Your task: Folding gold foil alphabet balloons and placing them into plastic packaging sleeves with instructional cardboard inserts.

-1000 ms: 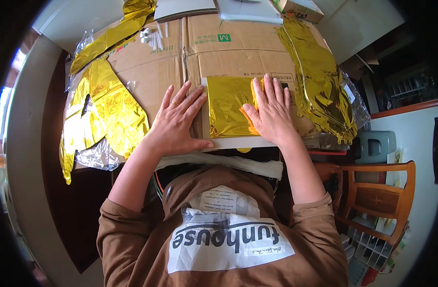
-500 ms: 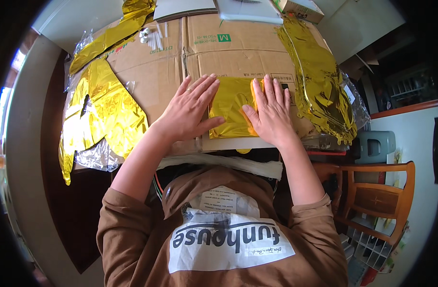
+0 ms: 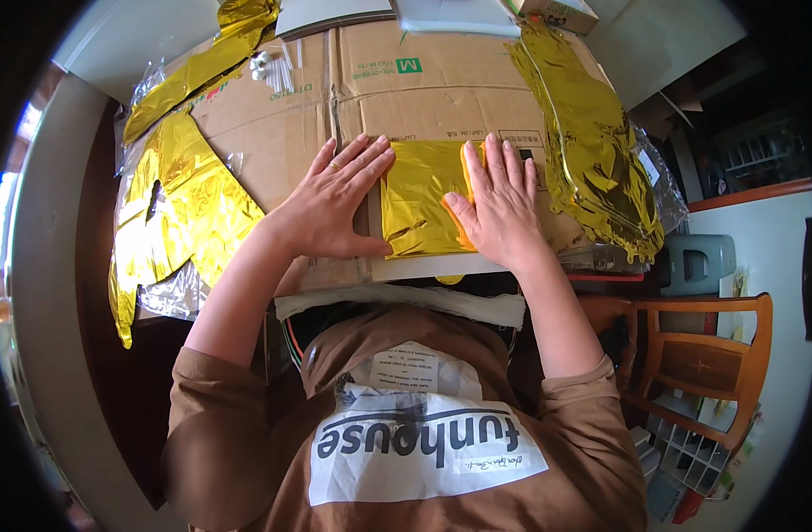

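A gold foil piece [image 3: 415,199], folded into a flat rectangle, lies in front of me on a pale board [image 3: 441,267] over the cardboard. My right hand [image 3: 505,204] rests flat on its right side, fingers stretched and pointing away from me. An orange edge [image 3: 466,232] shows beside that hand's thumb and index finger. At the foil's left edge is my left hand [image 3: 339,204], fingers extended and thumb out, its thumb tip by the lower left corner. Neither hand grips anything.
Flattened cardboard [image 3: 282,142] covers the table. Shiny gold foil shapes lie at the left [image 3: 188,195] and right [image 3: 592,133], with clear plastic [image 3: 171,297] beneath. Thin white sticks [image 3: 286,71] lie far left; a small box [image 3: 557,13] stands far right. A wooden chair [image 3: 752,355] is at right.
My left hand has slid left, off most of the folded foil to its left edge, baring more of its surface. The right hand stays in place on the foil.
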Demonstrator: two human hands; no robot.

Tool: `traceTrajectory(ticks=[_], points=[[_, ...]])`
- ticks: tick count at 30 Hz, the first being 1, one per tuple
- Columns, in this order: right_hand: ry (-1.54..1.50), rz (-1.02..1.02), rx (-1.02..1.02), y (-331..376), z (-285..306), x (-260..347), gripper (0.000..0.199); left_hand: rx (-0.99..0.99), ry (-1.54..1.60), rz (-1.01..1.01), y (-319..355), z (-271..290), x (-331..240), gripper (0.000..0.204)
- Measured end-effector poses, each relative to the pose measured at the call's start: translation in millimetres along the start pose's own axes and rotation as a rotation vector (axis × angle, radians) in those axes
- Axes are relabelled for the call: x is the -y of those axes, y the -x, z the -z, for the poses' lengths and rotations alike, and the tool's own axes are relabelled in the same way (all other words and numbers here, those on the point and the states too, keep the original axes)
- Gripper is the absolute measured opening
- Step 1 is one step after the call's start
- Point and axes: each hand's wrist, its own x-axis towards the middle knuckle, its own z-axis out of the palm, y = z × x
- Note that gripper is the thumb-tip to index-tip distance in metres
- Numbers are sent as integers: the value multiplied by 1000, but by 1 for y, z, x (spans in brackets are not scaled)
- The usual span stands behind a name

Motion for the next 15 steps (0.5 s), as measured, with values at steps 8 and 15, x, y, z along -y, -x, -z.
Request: traceTrajectory(ticks=[8,15], points=[[-13,-9,2,1,0,1,77,-297,38,190,-35,-14,-55,93],[-7,-20,-11,0,-3,-1,76,-343,-77,233,-50,-52,-67,101]])
